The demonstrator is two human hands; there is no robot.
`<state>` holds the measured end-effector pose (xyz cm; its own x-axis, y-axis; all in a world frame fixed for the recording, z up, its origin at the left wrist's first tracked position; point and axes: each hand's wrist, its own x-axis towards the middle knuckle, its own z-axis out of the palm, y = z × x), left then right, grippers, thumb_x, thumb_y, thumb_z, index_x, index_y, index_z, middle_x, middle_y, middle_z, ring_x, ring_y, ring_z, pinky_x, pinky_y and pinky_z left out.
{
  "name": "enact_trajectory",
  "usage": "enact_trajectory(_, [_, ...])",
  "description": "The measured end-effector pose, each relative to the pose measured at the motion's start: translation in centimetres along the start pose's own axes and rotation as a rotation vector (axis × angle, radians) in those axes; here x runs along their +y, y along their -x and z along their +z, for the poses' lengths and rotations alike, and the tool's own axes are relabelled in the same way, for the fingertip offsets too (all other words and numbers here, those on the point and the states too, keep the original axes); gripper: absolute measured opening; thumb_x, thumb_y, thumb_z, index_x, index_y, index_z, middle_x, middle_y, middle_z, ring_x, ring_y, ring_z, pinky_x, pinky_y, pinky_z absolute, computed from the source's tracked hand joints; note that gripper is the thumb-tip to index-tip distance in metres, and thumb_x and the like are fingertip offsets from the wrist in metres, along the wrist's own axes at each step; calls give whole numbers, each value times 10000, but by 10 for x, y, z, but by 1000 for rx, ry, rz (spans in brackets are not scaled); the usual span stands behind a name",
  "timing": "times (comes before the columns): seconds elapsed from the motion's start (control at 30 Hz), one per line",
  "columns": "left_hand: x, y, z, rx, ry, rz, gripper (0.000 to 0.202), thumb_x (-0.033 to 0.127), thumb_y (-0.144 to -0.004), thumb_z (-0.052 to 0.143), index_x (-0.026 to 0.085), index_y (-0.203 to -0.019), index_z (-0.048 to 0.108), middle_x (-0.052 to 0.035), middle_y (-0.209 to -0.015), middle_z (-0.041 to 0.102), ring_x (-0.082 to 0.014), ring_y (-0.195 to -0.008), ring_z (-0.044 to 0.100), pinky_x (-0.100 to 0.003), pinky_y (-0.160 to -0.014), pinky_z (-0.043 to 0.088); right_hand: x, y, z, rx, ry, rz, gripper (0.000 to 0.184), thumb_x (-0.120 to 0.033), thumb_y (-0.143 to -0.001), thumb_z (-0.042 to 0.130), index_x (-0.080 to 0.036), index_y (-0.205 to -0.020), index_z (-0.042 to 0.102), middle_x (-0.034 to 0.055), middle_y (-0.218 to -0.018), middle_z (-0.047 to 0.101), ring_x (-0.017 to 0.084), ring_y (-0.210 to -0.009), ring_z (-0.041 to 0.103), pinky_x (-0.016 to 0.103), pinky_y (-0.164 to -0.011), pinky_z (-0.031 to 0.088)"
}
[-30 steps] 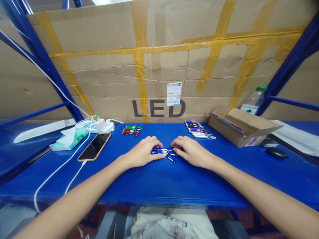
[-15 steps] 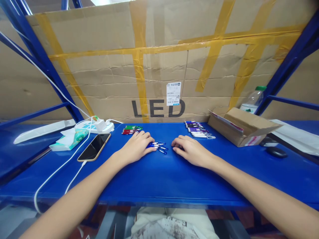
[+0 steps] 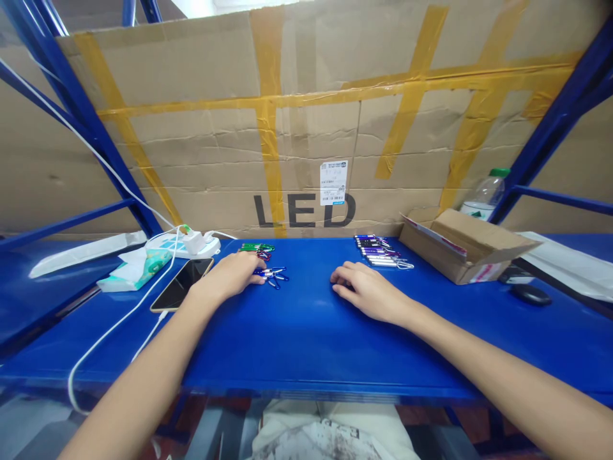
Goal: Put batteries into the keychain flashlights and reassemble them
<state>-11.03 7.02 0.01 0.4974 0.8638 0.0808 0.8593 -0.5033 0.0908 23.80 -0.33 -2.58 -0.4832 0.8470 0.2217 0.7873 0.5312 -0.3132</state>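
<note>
My left hand (image 3: 231, 276) lies palm down on the blue table (image 3: 306, 338), its fingers closed over a small bunch of blue keychain lights (image 3: 271, 275) whose clips stick out to the right. Just behind it lie green and red keychain lights (image 3: 256, 248). My right hand (image 3: 366, 292) rests on the table to the right, fingers loosely curled, and nothing shows in it. A row of purple, black and silver keychain lights (image 3: 380, 250) lies beyond my right hand.
A phone (image 3: 182, 284) on a white cable lies at the left, by a tissue pack (image 3: 141, 267) and a power strip (image 3: 184, 243). An open cardboard box (image 3: 462, 246) and a bottle (image 3: 486, 191) stand at the right. A taped cardboard wall (image 3: 306, 128) closes the back.
My left hand has slid the blue keychain lights leftward and away, from the table's middle to beside the green and red ones. My right hand has let go and stayed put.
</note>
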Motion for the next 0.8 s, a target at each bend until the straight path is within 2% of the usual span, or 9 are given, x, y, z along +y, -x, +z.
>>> enact_trajectory(0.13, [-15,0,-6,-28,-76,-72,239,321,-881,815,286,-1117,825,-120,-1162,811,-361,-1113,748,-388,-946,539,-2,0,-1,-12,4,7,127,-239,-1070,571,-221,-1082,696,96,-1100,713,277,-1033,669,412,-920,496])
enact_trajectory(0.23, [-15,-1,-10,-34,-114,-92,269,248,-888,794,259,-1154,827,-140,-1190,803,-384,-1136,746,-402,-949,540,-2,-1,-2,-22,6,14,131,-236,-1075,568,-211,-1090,696,100,-1110,711,278,-1042,668,421,-943,491])
enact_trajectory(0.4, [-4,2,-17,-49,-197,-168,322,223,-918,747,233,-1236,801,-180,-1255,772,-416,-1195,729,-427,-953,548,-4,-1,-3,-28,5,23,128,-226,-1071,574,-207,-1096,698,97,-1101,711,278,-1041,667,417,-934,492])
enact_trajectory(0.6, [-4,10,-25,-84,-252,-264,322,173,-884,737,233,-1191,813,-179,-1254,780,-423,-1203,728,-429,-911,586,-4,0,-3,-20,0,23,130,-239,-1072,577,-211,-1088,703,101,-1112,714,285,-1048,665,416,-928,494])
enact_trajectory(0.8, [0,6,-24,-113,-318,-292,426,182,-929,675,225,-1344,761,-188,-1343,733,-397,-1232,713,-414,-954,584,-2,0,-2,-29,2,17,171,-265,-1083,550,-202,-1100,708,109,-1138,710,292,-1078,655,433,-950,502])
